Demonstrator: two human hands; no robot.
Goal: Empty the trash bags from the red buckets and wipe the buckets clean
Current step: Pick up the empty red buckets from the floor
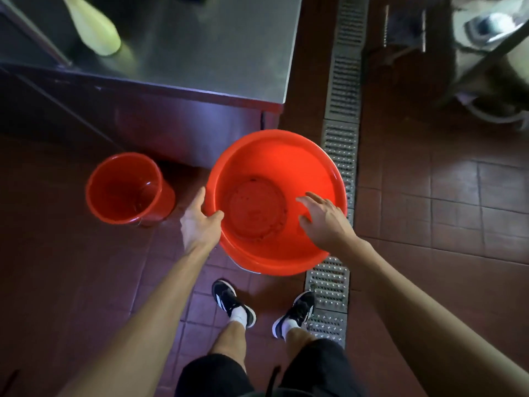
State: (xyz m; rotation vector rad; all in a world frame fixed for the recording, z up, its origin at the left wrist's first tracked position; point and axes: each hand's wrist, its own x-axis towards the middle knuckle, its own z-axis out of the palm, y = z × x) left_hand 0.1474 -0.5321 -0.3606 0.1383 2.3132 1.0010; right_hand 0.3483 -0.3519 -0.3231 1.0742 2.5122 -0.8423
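At far left we note the smaller red bucket [126, 189] standing upright on the brown tiled floor [429, 224], just in front of the steel counter [200, 44]; it carries no bag, and something glints wet on its inner wall. A pale yellow-green object [94, 27] lies on the counter top, too blurred to identify. Next, our left hand [199, 223] grips the near-left rim of the larger red bucket [274, 202], thumb hooked over the rim to the inside and fingers down the outer wall. This bucket is raised off the floor, mouth tilted toward the camera, unlined, with dark specks and grime on its round base. Our right hand [323, 222] sits inside the bucket's mouth on the right, fingers spread loosely and holding nothing; we cannot tell whether the fingertips touch the inner wall. Below, two black-and-white sneakers stand on the tiles. A metal floor drain grate [340, 110] runs top to bottom just right of the bucket.
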